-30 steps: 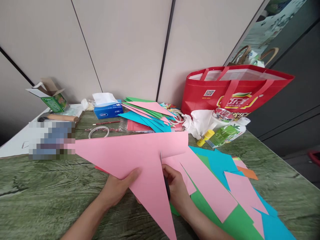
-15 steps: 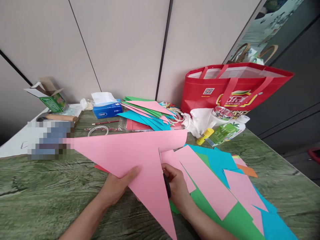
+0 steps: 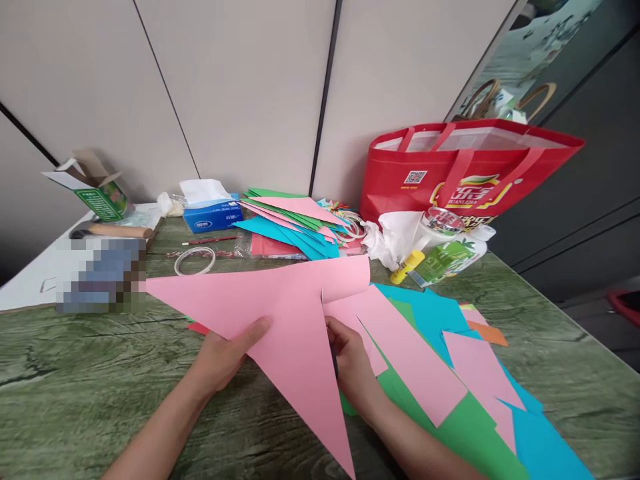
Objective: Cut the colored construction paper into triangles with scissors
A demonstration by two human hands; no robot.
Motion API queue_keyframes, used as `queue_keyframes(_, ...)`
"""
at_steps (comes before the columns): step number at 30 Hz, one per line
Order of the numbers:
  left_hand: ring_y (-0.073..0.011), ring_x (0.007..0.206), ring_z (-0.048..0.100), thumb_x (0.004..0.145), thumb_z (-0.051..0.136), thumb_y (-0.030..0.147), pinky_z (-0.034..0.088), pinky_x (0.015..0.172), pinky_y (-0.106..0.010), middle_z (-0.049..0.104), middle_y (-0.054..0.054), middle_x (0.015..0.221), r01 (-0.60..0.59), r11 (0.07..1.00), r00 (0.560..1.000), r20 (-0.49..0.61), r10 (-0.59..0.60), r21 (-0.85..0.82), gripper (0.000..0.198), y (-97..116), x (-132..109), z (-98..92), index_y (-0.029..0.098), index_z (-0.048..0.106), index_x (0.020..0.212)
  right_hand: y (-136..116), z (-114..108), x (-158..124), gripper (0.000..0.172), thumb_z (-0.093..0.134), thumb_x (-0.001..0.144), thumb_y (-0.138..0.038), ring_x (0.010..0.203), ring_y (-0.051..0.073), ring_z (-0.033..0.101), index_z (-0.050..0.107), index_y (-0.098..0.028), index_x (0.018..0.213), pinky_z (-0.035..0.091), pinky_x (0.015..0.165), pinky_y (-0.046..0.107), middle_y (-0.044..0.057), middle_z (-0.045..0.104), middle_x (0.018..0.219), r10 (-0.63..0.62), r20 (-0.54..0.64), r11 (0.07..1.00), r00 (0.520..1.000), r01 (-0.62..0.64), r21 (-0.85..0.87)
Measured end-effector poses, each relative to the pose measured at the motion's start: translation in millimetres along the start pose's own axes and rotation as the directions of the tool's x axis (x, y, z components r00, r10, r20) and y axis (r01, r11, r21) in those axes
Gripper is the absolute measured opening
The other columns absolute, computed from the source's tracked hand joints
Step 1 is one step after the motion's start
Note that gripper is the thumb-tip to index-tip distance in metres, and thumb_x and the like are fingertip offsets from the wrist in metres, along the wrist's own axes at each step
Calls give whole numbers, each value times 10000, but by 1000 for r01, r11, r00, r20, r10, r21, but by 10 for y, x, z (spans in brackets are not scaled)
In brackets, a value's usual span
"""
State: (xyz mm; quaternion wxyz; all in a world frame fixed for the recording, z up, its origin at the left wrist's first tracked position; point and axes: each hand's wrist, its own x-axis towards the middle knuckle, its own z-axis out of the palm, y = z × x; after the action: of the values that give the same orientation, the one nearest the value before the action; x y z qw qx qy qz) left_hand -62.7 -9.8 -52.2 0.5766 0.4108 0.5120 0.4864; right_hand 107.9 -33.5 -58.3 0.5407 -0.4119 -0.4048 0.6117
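Note:
A large pink paper (image 3: 295,333) with pointed corners is held up over the table, a slit running into it from its right side. My left hand (image 3: 227,353) pinches its lower left edge, thumb on top and the fingers hidden beneath. My right hand (image 3: 353,360) is closed round scissors at the slit; their dark handle (image 3: 334,363) shows only in part behind the paper, and a bit of blade shows in the slit. The paper's upper right part curls over beside the cut.
Pink, green and blue sheets (image 3: 415,360) lie to the right. Behind are a paper stack (image 3: 295,217), a blue tissue box (image 3: 213,215), a tape roll (image 3: 195,261), a yellow glue stick (image 3: 407,267) and a red bag (image 3: 400,190). A green box (image 3: 103,200) stands back left.
The scissors have shifted, with less of the handle and blade showing. My left hand has moved slightly left and up on the paper. The view has shifted a little.

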Motion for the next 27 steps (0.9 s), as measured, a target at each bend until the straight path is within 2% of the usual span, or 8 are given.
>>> queue_keyframes(6,-266,987,570,658,667,333,450,865,-404,650,-96,1057,-52,990,998,34,48,130,462,-65,-17,-57,149,584,1073,-13,-29,19,250,706,559,-100,606,129,596,665,-184,791,449,549,205,-12,695,706,-38,-15,999,999,38,-17)
queue_keyframes(9,-280,989,569,635,679,359,449,864,-417,646,-113,1063,-23,990,1000,14,21,142,504,-43,-8,-63,130,581,1073,17,-41,30,267,717,532,-91,609,134,597,661,-183,777,451,557,210,-15,692,690,-27,-8,1000,1000,28,12)
queue_keyframes(17,-291,1028,552,623,695,331,467,841,-415,638,-109,1090,45,998,999,13,-45,51,489,55,-25,-16,159,587,1068,2,-20,31,214,713,536,-127,601,152,593,658,-187,735,450,547,233,-8,688,678,-8,-16,1000,1000,8,4)
queue_keyframes(22,-291,975,582,585,725,312,486,808,-414,667,-107,1027,59,998,998,-3,-60,-25,523,77,-37,6,152,589,1064,-34,-7,30,161,700,541,-130,566,148,581,645,-186,682,440,516,229,-13,675,633,-9,-22,1000,1000,8,-25)
queue_keyframes(27,-279,941,598,582,729,298,501,784,-403,684,-88,978,100,992,995,-19,-102,-77,529,106,-43,36,165,584,1073,19,-23,34,187,700,532,-107,547,137,578,645,-184,694,428,498,215,-23,674,619,-13,-12,1000,1000,13,-1)
